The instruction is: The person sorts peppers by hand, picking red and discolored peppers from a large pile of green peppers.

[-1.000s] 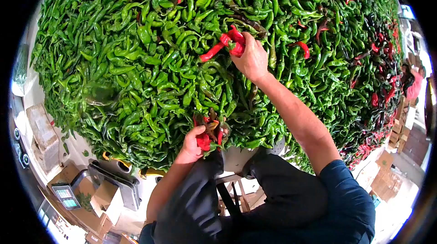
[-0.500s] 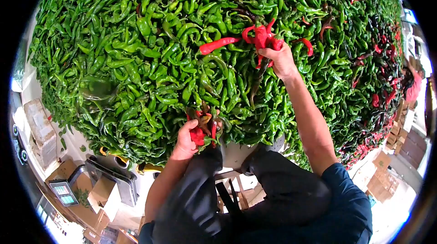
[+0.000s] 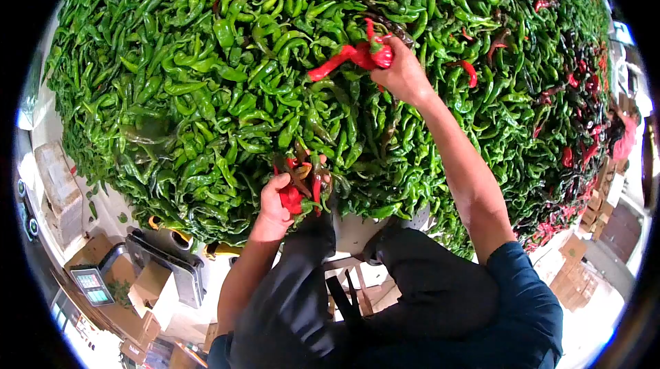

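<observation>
Open cardbd box point(image 3: 148, 288) nr digi display point(image 3: 93, 286).

No lettering, number or brand can be made out with certainty. At eight o'clock, the platform scale's indicator panel point(image 3: 92, 285) carries a lit display and rows of keys, but their characters are too small and washed out to read. Between seven and eight o'clock, a brown cardboard carton point(image 3: 135, 350) bears small dark marks, perhaps print, likewise illegible.

Right grip point(image 3: 404, 74) and red peppers point(image 3: 380, 56) back leftward
</observation>
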`<state>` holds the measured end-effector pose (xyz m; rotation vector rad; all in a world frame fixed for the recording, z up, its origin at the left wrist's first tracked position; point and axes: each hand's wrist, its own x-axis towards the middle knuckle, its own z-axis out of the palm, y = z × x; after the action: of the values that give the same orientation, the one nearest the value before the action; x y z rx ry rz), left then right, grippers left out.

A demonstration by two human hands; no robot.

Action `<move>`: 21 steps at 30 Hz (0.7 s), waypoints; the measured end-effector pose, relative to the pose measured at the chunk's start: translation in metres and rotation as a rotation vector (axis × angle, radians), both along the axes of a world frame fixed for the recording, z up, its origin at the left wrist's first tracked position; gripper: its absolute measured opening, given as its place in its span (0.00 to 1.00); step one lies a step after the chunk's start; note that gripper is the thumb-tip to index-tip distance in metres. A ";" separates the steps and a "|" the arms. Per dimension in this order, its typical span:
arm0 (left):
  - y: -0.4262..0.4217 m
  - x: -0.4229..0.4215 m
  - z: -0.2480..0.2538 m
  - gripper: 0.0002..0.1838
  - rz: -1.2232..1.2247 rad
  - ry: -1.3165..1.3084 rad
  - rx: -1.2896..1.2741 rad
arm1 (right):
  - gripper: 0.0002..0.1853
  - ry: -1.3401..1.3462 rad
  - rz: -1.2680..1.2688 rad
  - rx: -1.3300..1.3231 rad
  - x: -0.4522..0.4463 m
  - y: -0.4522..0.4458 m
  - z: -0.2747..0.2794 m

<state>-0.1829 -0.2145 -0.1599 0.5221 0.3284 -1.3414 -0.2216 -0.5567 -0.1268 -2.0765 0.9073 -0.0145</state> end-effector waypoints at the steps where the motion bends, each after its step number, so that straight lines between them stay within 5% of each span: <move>1: 0.001 0.001 -0.001 0.37 0.006 0.002 -0.008 | 0.33 -0.038 -0.012 -0.039 -0.004 0.005 0.013; 6: 0.003 0.003 0.000 0.37 0.003 -0.012 0.000 | 0.31 -0.054 0.324 -0.281 0.011 0.045 0.043; 9: 0.002 0.004 0.001 0.37 0.002 -0.011 -0.017 | 0.30 -0.197 0.670 -0.646 0.033 0.045 -0.004; 10: 0.001 0.007 0.001 0.37 0.005 -0.010 -0.028 | 0.22 -0.209 0.705 -0.701 0.041 0.045 -0.010; 13: 0.004 0.010 0.003 0.37 0.032 0.000 -0.056 | 0.30 -0.100 0.814 -0.706 0.047 0.040 -0.014; 21: -0.005 0.016 0.011 0.37 0.113 -0.025 -0.057 | 0.27 -0.220 0.806 -0.726 0.057 0.045 -0.019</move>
<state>-0.1665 -0.2191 -0.1494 0.4651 0.2940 -1.2310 -0.1649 -0.5119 -0.1455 -2.9025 -0.1632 -0.1593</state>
